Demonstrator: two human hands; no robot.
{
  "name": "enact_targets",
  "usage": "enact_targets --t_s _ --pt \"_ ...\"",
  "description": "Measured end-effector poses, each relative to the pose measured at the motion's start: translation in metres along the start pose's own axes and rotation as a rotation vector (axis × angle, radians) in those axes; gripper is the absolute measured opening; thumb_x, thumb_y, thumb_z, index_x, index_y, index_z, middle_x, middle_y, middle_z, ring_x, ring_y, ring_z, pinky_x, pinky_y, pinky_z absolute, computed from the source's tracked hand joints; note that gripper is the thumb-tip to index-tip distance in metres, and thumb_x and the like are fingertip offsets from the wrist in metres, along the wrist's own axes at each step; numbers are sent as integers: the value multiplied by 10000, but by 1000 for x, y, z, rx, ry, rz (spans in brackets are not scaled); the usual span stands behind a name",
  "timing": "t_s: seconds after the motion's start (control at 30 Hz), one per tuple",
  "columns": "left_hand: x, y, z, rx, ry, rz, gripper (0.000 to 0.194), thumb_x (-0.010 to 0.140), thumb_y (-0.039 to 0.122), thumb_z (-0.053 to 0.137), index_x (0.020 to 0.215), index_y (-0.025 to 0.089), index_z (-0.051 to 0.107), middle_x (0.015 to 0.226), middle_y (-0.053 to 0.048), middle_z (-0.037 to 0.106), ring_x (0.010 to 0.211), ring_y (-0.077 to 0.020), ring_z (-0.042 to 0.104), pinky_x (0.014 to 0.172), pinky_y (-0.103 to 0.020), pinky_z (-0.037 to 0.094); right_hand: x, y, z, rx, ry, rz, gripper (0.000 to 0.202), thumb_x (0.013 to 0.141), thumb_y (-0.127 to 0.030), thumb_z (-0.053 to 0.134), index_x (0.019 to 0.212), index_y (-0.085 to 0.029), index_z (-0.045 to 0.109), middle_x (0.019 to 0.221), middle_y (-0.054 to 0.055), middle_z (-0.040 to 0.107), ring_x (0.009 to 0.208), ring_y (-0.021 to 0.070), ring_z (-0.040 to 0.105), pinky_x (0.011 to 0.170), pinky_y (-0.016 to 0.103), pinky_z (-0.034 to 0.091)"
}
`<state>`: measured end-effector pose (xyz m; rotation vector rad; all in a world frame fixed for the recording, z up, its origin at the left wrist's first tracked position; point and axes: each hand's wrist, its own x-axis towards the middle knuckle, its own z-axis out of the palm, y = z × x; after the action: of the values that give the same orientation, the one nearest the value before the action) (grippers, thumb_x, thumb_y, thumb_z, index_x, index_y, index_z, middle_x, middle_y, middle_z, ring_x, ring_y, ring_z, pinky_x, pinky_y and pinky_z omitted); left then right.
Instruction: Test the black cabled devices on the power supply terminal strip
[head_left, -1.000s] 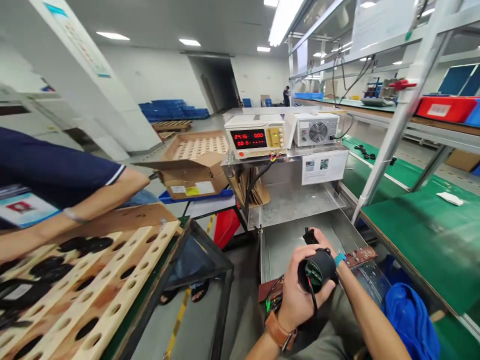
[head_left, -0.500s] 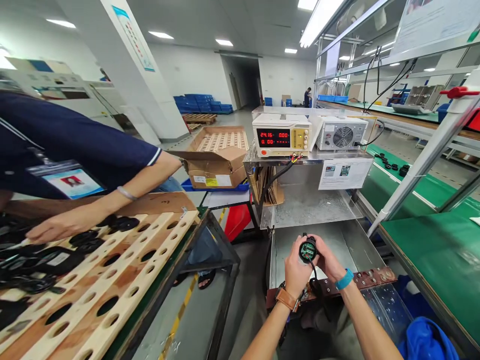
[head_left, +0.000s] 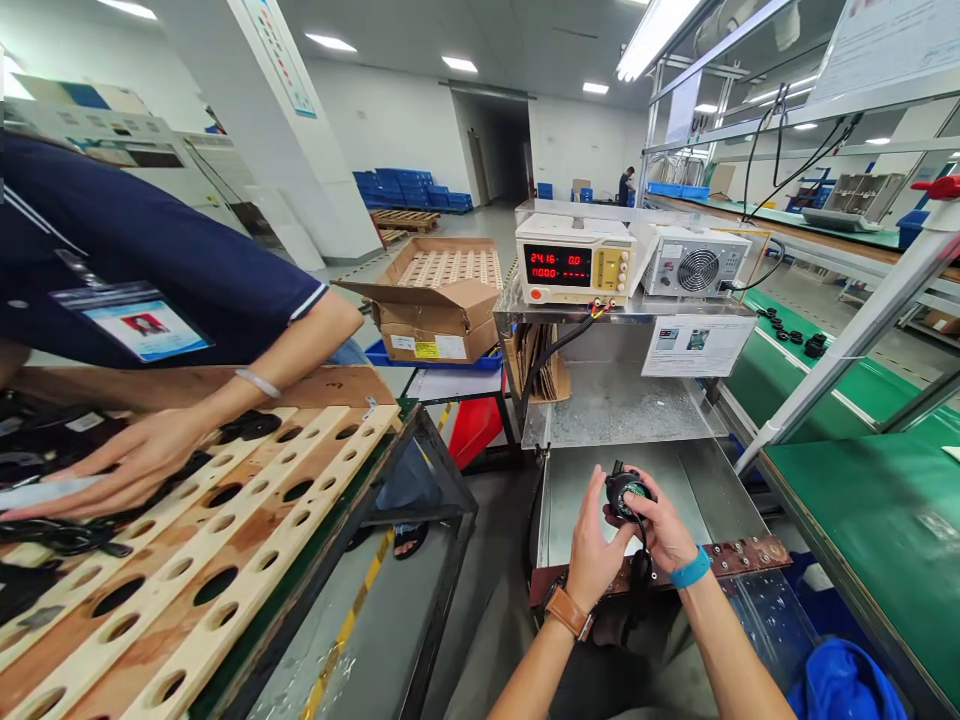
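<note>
Motor (head_left: 624, 493), small, round and black, sits raised over the steel tray (head_left: 675, 490) in front of the person, open face tilted up toward the eyes, likely so its green inside can be seen; bench supply (head_left: 574, 272) stands on the shelf above, red digits lit, leads hanging toward the tray; a co-worker's hand (head_left: 124, 465) lies flat on the wooden rack (head_left: 225, 560) at left; left hand (head_left: 594, 550) braces the motor from the side while right hand (head_left: 664, 530) clasps it, its black wire (head_left: 640, 560) trailing down between the wrists.
</note>
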<state>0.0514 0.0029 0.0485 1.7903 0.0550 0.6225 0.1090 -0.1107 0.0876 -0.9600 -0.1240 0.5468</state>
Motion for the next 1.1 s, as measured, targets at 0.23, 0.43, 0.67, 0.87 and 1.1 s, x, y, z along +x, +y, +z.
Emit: enact_targets --t_s 0.23,0.43,0.67,0.87,1.1 --pt "-44 -5 7 -558 -452 -276 716 905 634 540 1437 178 391 1399 -190 537 1287 -302 538 1094 -463 421 -1 -8 -5 164 -114 72 614 750 -289 921 1258 -192 590 1178 110 632 1022 346 650 928 513 570" --pt "-92 -19 20 -751 -632 -551 693 695 628 792 1173 179 570 1085 -144 669 1002 -273 657 872 -409 496 19 -11 -7 266 -101 165 652 719 -287 929 1241 -127 573 1137 178 647 994 368 663 963 505 550" --pt "-143 -43 25 -966 -729 -961 598 556 561 892 1013 313 598 821 -1 638 670 -171 635 637 -328 429 59 14 -41 144 -25 213 557 755 -256 834 1207 -127 534 1059 169 663 956 359 677 905 478 583" --pt "-124 -17 1 -979 -607 -1035 428 732 553 780 985 227 665 704 12 537 493 -41 297 528 -227 225 99 43 -75 -109 11 237 480 771 -233 766 1167 -196 498 927 71 661 799 307 702 774 436 621" --pt "-22 -20 -31 -610 -371 -705 467 763 528 758 933 99 687 785 -63 655 687 -134 580 683 -258 422 128 59 -107 -335 40 419 277 871 -248 684 1085 -150 537 904 115 656 768 271 692 729 380 618"
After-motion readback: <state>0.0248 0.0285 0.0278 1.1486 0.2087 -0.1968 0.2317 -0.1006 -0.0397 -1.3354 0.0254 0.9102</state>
